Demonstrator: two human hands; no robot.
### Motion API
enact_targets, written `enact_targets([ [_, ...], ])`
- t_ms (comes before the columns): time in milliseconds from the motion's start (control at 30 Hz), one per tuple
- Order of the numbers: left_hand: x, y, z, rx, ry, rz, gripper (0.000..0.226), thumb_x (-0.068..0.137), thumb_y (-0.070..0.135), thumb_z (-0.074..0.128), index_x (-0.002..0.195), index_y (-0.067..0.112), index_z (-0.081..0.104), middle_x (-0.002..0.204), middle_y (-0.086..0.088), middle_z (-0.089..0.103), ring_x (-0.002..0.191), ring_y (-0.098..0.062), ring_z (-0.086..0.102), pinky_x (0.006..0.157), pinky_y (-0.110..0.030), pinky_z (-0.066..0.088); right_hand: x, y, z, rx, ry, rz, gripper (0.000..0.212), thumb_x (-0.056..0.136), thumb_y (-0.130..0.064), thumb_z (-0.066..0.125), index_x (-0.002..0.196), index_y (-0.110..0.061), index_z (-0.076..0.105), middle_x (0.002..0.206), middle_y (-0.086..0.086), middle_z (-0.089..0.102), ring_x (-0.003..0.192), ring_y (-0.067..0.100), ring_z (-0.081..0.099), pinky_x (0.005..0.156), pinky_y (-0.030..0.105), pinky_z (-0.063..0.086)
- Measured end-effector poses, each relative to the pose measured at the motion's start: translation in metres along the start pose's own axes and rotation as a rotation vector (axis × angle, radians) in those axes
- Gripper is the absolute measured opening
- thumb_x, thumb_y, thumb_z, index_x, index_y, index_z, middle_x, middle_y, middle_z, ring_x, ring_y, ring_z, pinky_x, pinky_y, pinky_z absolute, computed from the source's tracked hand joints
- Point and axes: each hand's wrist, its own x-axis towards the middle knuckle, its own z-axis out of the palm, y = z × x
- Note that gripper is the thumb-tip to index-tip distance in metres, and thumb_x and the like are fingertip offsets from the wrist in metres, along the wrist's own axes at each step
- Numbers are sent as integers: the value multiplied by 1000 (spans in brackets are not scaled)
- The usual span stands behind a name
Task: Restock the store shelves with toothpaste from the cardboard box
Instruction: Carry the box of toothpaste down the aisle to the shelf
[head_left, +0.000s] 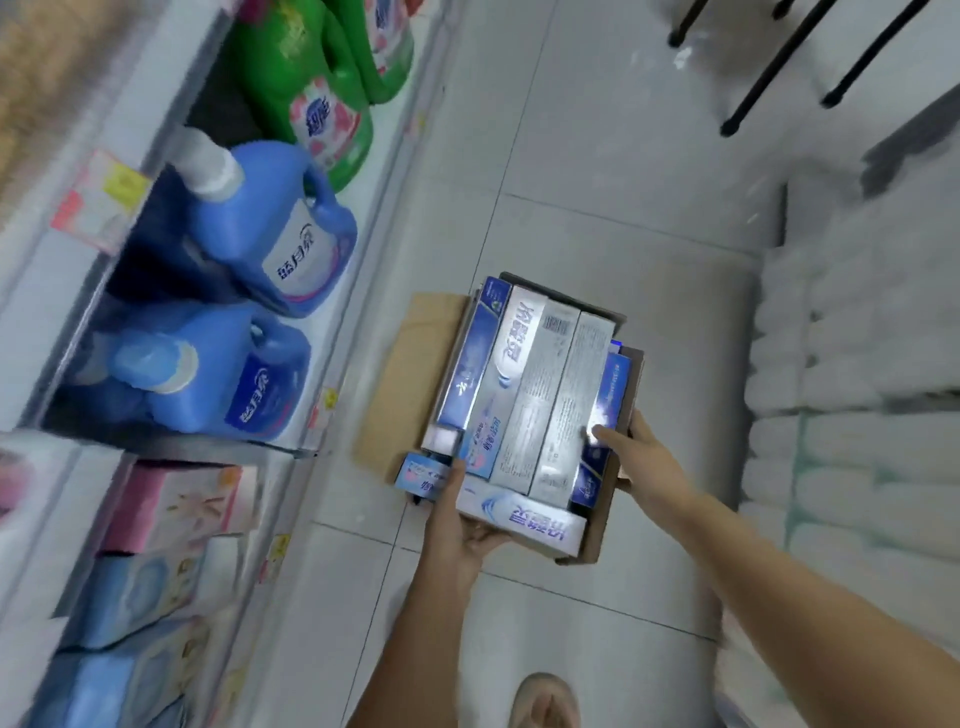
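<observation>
So the left hand (457, 535) grips the cardboard box (410, 364) at its near-left corner, fingers underneath and thumb up the side. The right hand (636, 449) clamps the right wall, thumb lying over the toothpaste cartons (524, 395) packed inside. The box is mid-frame above the tiled floor (597, 156), and the shelf (332, 332) with blue detergent jugs (280, 228) is at the left.

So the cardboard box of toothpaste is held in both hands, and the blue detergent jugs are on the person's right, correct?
No: the head view shows the blue detergent jugs on the person's left. The left hand and right hand do both hold the cardboard box of toothpaste.
</observation>
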Motion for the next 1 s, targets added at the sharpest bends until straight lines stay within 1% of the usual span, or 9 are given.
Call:
enact_targets([
  [100, 31, 45, 60, -16, 0, -20, 38, 92, 37, 56, 116, 7, 58, 118, -21, 61, 108, -39, 58, 67, -52, 56, 39, -52, -16, -26, -28, -7, 56, 94, -2, 46, 135, -38, 36, 107, -16, 62, 89, 6, 63, 65, 23, 50],
  [167, 56, 74, 97, -37, -5, -43, 42, 90, 37, 58, 121, 9, 56, 123, -21, 59, 116, -41, 54, 78, -59, 52, 63, -90, -22, -65, -50, -34, 65, 92, 2, 45, 137, -42, 31, 112, -15, 60, 95, 9, 62, 70, 28, 51],
  [267, 88, 120, 154, -57, -47, -69, 44, 84, 40, 64, 117, 12, 60, 119, -18, 63, 114, -40, 55, 91, -67, 41, 104, -153, -31, -51, -32, -83, 62, 91, 3, 47, 134, -40, 32, 118, -7, 58, 96, 9, 59, 76, 29, 51],
  [333, 107, 148, 190, -63, -48, -65, 44, 84, 42, 64, 118, 14, 60, 115, -16, 65, 112, -39, 57, 91, -69, 40, 130, -192, -36, -29, -36, -101, 59, 93, 3, 45, 129, -42, 32, 116, -8, 59, 94, 4, 58, 71, 25, 50],
  [500, 157, 209, 281, -53, -64, -29, 51, 84, 46, 63, 123, 15, 58, 120, -17, 63, 113, -40, 56, 88, -70, 41, 200, -270, -56, 44, -33, -163, 69, 90, 8, 46, 141, -37, 32, 124, -4, 60, 100, 6, 62, 70, 23, 52],
  [633, 195, 259, 356, -52, -81, -19, 50, 86, 46, 60, 125, 16, 57, 120, -15, 64, 112, -40, 57, 75, -62, 48, 262, -337, -81, 69, -55, -190, 70, 90, 9, 47, 139, -38, 33, 125, -1, 59, 96, 4, 63, 66, 20, 53],
  [733, 221, 294, 404, -85, -82, -10, 61, 73, 45, 71, 126, 18, 56, 124, -15, 62, 116, -42, 54, 79, -66, 47, 304, -394, -101, 81, -121, -184, 68, 91, 11, 41, 136, -40, 33, 124, -6, 58, 90, 0, 65, 61, 14, 52],
  [867, 246, 332, 465, -147, -85, 81, 78, 63, 40, 81, 133, 25, 50, 130, -18, 56, 118, -46, 52, 86, -76, 38, 350, -466, -121, 44, -190, -175, 71, 91, 8, 44, 141, -40, 29, 131, -11, 56, 104, 5, 62, 74, 22, 55],
  [1000, 265, 375, 526, -186, -52, 117, 89, 55, 39, 88, 134, 25, 48, 132, -21, 53, 120, -48, 49, 84, -76, 39, 393, -534, -132, -28, -232, -146, 79, 91, 7, 46, 145, -43, 20, 127, -16, 54, 102, 3, 59, 79, 26, 53],
])
